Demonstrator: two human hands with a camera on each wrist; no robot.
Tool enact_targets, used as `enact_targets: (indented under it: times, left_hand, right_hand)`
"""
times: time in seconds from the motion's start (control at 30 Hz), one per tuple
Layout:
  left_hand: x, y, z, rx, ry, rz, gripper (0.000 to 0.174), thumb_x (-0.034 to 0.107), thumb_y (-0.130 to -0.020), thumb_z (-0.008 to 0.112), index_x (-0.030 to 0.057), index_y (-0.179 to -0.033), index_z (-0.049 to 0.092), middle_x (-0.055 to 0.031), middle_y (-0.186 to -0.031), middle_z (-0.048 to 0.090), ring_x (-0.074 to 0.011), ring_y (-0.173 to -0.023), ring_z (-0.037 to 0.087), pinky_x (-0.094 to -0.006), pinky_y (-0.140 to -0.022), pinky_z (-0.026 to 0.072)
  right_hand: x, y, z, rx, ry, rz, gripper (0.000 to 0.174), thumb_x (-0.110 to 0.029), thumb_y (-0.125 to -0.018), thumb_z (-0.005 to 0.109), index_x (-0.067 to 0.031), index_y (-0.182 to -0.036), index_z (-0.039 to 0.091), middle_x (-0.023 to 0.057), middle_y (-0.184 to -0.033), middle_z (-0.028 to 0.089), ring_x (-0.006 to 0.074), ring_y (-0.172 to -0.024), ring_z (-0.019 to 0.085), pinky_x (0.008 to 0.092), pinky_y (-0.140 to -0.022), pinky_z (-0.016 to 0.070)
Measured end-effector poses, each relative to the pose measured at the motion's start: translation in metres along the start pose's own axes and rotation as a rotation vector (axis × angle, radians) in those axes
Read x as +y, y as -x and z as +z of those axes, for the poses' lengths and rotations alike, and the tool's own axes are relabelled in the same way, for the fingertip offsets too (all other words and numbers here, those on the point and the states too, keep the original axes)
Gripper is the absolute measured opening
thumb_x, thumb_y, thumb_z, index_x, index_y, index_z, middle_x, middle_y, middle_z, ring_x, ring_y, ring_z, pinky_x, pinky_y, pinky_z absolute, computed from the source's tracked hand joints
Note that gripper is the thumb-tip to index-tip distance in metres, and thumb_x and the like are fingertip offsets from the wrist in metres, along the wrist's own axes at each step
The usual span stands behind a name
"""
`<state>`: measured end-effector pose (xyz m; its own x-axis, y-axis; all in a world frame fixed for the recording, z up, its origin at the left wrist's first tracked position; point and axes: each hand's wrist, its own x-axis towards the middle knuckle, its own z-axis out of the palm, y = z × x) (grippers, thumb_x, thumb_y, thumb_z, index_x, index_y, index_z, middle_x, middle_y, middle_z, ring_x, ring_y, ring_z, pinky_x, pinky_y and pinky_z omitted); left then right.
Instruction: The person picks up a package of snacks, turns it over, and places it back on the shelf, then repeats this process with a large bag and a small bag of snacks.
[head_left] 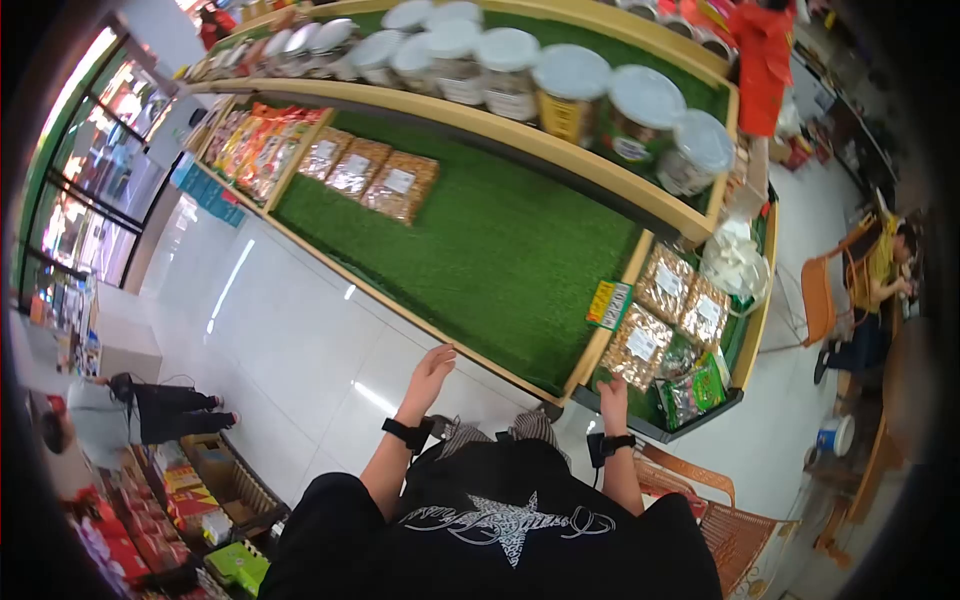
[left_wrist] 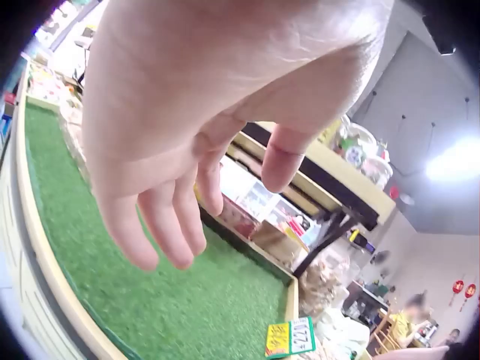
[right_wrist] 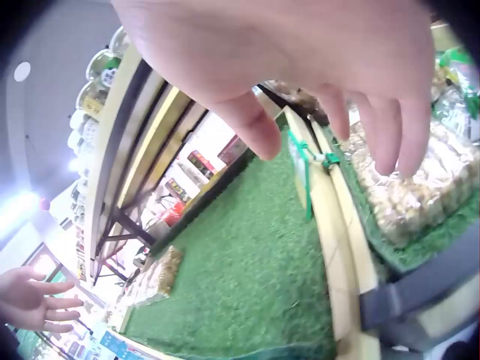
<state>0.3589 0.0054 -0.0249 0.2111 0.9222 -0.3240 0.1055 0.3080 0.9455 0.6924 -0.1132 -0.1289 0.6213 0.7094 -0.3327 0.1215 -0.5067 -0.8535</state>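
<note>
My left hand (head_left: 431,374) hovers by the front edge of the shelf bin lined with green turf (head_left: 480,240). Its fingers hang loosely bent, with nothing between them in the left wrist view. At the right-hand compartment my right hand (head_left: 613,392) reaches over the near clear packet of nuts (head_left: 638,345). In the right wrist view its fingertips (right_wrist: 387,161) overlap that packet, with the thumb held apart. Two more nut packets (head_left: 665,281) lie behind it, and a green snack bag (head_left: 694,392) lies to its right. A yellow and green price tag (head_left: 608,304) sits on the wooden divider.
Three nut packets (head_left: 352,168) lie at the bin's far left, beside colourful snack bags (head_left: 258,148). Lidded jars (head_left: 570,85) line the upper shelf. An orange chair (head_left: 822,295) and a seated person (head_left: 885,275) are at the right; another person stands at the left.
</note>
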Motion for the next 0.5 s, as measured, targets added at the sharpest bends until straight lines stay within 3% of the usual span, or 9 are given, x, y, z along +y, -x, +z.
enact_targets:
  times: [0.03,0.07,0.17,0.27,0.33,0.5]
  left_hand:
    - [0.006,0.011,-0.023,0.017,0.014,0.023,0.035,0.01,-0.082,0.049,-0.0008,-0.116,0.046,-0.014,-0.108,0.055,-0.0188,-0.102,0.05,-0.0273,-0.087,0.0388]
    - [0.01,0.023,-0.046,0.06,0.001,0.028,0.035,0.01,-0.082,0.048,-0.0007,-0.115,0.046,-0.0139,-0.108,0.055,-0.0189,-0.102,0.05,-0.0274,-0.087,0.0388]
    - [0.006,0.055,-0.115,0.174,0.011,0.076,0.035,0.01,-0.082,0.048,0.0003,-0.116,0.046,-0.0142,-0.108,0.055,-0.019,-0.103,0.05,-0.0277,-0.087,0.0384]
    - [0.001,0.093,-0.177,0.369,0.035,0.083,0.036,0.012,-0.082,0.05,0.0022,-0.116,0.047,-0.0149,-0.109,0.055,-0.0193,-0.104,0.049,-0.0289,-0.088,0.0378]
    - [0.0,0.119,-0.211,0.458,0.05,0.072,0.036,0.012,-0.082,0.05,0.0022,-0.116,0.047,-0.0149,-0.109,0.054,-0.0195,-0.104,0.049,-0.0295,-0.088,0.0375]
    - [-0.014,0.186,-0.27,0.726,0.132,0.031,0.037,0.013,-0.081,0.05,0.0026,-0.116,0.047,-0.014,-0.108,0.055,-0.0207,-0.102,0.049,-0.0306,-0.089,0.0371]
  right_hand:
    - [-0.019,0.016,0.014,-0.001,0.004,-0.055,0.043,-0.014,-0.073,0.059,0.0038,-0.11,0.045,0.0054,-0.076,0.049,0.0145,-0.073,0.047,0.0258,-0.068,0.0397]
    - [-0.036,0.034,0.024,-0.11,-0.163,0.032,0.045,-0.016,-0.074,0.059,0.0021,-0.112,0.044,0.0062,-0.078,0.051,0.0149,-0.075,0.049,0.0264,-0.069,0.0403]
    - [-0.044,0.056,0.07,-0.211,0.004,-0.042,0.04,-0.017,-0.075,0.059,0.0018,-0.108,0.047,0.0142,-0.092,0.055,0.0207,-0.086,0.052,0.0299,-0.077,0.0412]
    - [-0.063,0.07,0.121,-0.304,0.052,-0.084,0.044,-0.019,-0.075,0.06,0.0013,-0.112,0.046,0.0169,-0.103,0.053,0.023,-0.095,0.052,0.0301,-0.081,0.0403]
    - [-0.112,0.094,0.15,-0.389,0.08,-0.116,0.047,-0.019,-0.076,0.059,0.0,-0.116,0.045,0.0193,-0.111,0.051,0.0247,-0.103,0.05,0.0306,-0.086,0.0395]
    - [-0.162,0.103,0.226,-0.578,0.161,-0.223,0.044,-0.019,-0.077,0.058,-0.0005,-0.115,0.045,0.0176,-0.113,0.051,0.0238,-0.104,0.05,0.0313,-0.088,0.0397]
